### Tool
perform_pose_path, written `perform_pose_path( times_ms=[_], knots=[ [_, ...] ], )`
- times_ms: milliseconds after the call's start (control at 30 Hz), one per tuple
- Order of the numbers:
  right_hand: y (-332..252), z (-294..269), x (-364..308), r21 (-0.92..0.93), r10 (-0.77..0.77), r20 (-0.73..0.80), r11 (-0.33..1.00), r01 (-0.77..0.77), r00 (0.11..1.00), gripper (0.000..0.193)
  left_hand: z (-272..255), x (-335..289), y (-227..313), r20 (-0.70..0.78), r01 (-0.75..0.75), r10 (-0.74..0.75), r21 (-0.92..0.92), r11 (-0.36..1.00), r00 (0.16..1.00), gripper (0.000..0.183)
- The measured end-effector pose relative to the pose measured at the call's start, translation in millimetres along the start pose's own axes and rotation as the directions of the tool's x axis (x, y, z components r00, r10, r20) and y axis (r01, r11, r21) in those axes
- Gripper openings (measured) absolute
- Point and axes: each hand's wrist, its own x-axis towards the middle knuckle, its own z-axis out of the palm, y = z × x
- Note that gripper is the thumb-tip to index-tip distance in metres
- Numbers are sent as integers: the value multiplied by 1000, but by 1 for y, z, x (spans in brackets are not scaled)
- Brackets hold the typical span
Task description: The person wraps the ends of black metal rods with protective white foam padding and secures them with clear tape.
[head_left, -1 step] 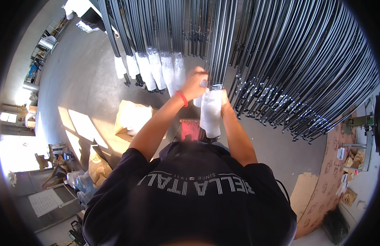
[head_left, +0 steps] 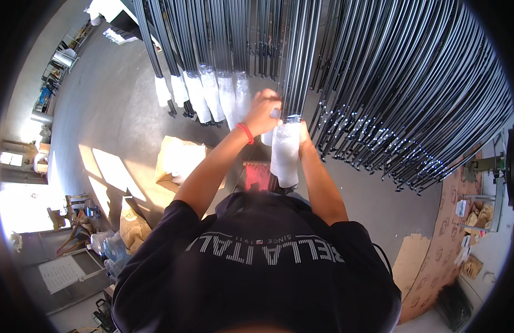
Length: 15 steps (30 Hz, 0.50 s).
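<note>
A bundle of thin black rods (head_left: 296, 66) hangs straight down before me, its lower part in a white, filmy wrap (head_left: 286, 152). My left hand (head_left: 263, 114), with a red bracelet at its wrist, is at the left of the wrap's upper edge. Its fingers are curled and slightly blurred, and something pale shows by the fingertips. From the right, my right hand (head_left: 303, 136) grips the wrapped bundle; most of its fingers are hidden behind it. Further left hang several more bundles with white-wrapped lower ends (head_left: 196, 97).
Many bare black rods (head_left: 373, 100) hang in a dense row on the right. Below left stands an open box (head_left: 176, 161) with white material inside. A red cloth-like piece (head_left: 257, 176) lies beneath my hands. Left are a brown paper bag (head_left: 134, 225) and clear plastic bottles (head_left: 110, 244).
</note>
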Motion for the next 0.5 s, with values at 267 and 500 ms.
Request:
perform_pose_path(
  times_ms=[267,500],
  knots=[
    [-1,-10,3,-37,33,15,999,-33,999,31,24,-23,-5,78,275,-409,-850,449,909,65],
    [-9,2,-24,-147,-276,-14,951,271,961,31,22,-26,-2,184,293,-360,-915,278,915,55]
  ],
)
